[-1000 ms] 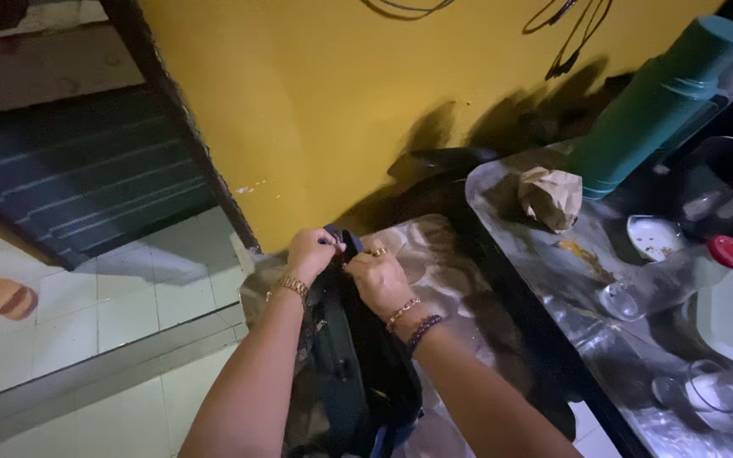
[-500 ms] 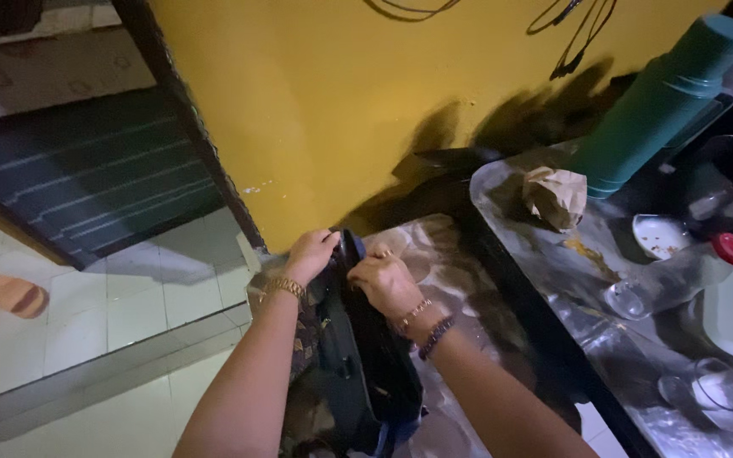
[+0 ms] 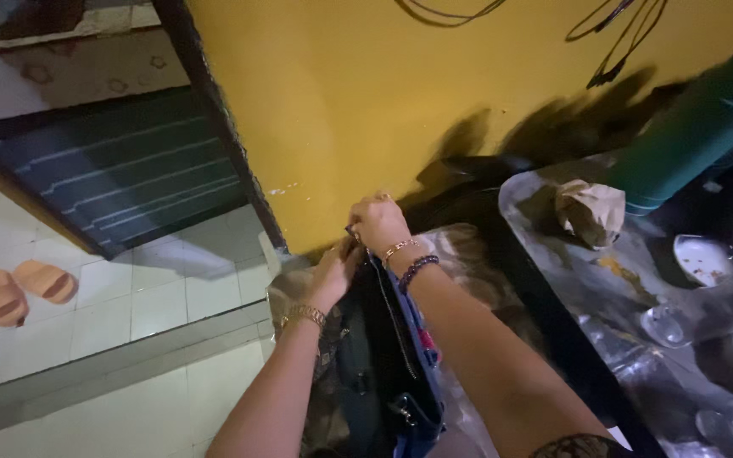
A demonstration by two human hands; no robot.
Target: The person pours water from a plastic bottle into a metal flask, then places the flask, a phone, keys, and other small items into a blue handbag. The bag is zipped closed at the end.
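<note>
A dark bag (image 3: pixel 383 365) with blue trim lies lengthwise below me on a crinkled plastic-covered surface (image 3: pixel 460 254). My left hand (image 3: pixel 332 276), a gold bracelet at its wrist, presses against the bag's left side near its far end. My right hand (image 3: pixel 377 224), wearing a gold chain and a dark bead bracelet, grips the far top edge of the bag, fingers closed on a small part there that I cannot make out. The bag's top seam runs back towards me between my forearms.
A yellow wall (image 3: pixel 400 93) stands just beyond the bag. To the right is a shiny table (image 3: pixel 553 254) with a crumpled brown paper bag (image 3: pixel 591 210), a green flask (image 3: pixel 706 119), small dishes and glasses. Pale tiled floor (image 3: pixel 129 356) with two sandals (image 3: pixel 23 288) lies left, beside a dark striped mat (image 3: pixel 120 170).
My right hand has moved further along the bag towards the wall, and the left hand has dropped lower on the bag's side. The view has shifted, pushing the table rightward.
</note>
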